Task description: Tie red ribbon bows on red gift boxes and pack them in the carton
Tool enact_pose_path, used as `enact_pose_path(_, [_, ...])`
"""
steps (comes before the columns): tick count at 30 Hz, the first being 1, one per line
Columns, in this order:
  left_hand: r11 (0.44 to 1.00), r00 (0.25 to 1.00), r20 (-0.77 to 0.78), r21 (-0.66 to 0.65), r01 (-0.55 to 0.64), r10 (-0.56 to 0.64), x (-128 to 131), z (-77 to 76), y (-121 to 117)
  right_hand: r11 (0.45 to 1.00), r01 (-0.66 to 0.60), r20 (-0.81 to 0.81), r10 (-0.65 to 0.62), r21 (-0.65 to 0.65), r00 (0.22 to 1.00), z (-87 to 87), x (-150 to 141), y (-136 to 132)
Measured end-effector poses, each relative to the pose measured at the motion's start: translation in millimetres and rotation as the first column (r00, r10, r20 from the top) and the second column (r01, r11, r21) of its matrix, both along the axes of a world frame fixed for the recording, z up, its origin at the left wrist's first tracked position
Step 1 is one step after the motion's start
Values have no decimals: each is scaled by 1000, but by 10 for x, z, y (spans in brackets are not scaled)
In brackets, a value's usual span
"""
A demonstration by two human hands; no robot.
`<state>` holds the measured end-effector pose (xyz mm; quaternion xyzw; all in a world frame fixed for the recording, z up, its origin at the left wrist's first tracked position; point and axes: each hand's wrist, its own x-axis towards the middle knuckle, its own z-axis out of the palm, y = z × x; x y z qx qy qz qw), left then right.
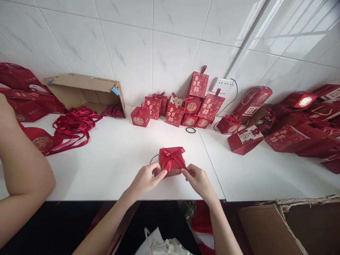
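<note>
A small red gift box (174, 163) with a gold emblem and a rope handle stands on the white table in front of me. On its top lies a bow of shiny red ribbon (171, 155). My left hand (150, 177) pinches the ribbon's left tail at the box's front left corner. The right tail is between the thumb and fingers of my right hand (198, 177), at the front right corner. Both hands are closed, one on each side of the box.
Several finished-looking red boxes (175, 114) and a black ring (190, 130) sit along the wall. Loose ribbons (75, 124) spill before an open cardboard box (85, 90). Red boxes and bags (297, 136) pile up at right. Another person's arm (26, 170) reaches in at left.
</note>
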<state>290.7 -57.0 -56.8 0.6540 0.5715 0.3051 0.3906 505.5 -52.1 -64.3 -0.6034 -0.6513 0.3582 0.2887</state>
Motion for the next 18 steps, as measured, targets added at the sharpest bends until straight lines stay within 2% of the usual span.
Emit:
enact_pose_path(2, [997, 998, 2, 37, -70, 70, -43, 51, 90, 1000, 14, 16, -14, 5, 1000, 54, 102, 86])
enact_pose_path(5, [977, 981, -14, 90, -193, 195, -72, 95, 324, 980, 89, 19, -94, 177, 995, 139, 157, 326])
enact_pose_path(8, [988, 990, -53, 81, -128, 133, -18, 98, 507, 966, -38, -48, 51, 255, 998, 176, 42, 573])
enact_pose_path(10, [987, 992, -53, 113, -111, 117, 41, 86, 537, 969, -95, -93, 119, 230, 989, 170, -76, 660])
enact_pose_path(14, [961, 977, 15, 181, -210, 211, 127, 49, 433, 991, 40, -214, -12, 126, 977, 103, -228, 621])
enact_pose_path(18, [950, 954, 85, 107, -294, 286, 181, 17, 289, 995, 97, -365, -81, 26, 927, 15, -256, 517])
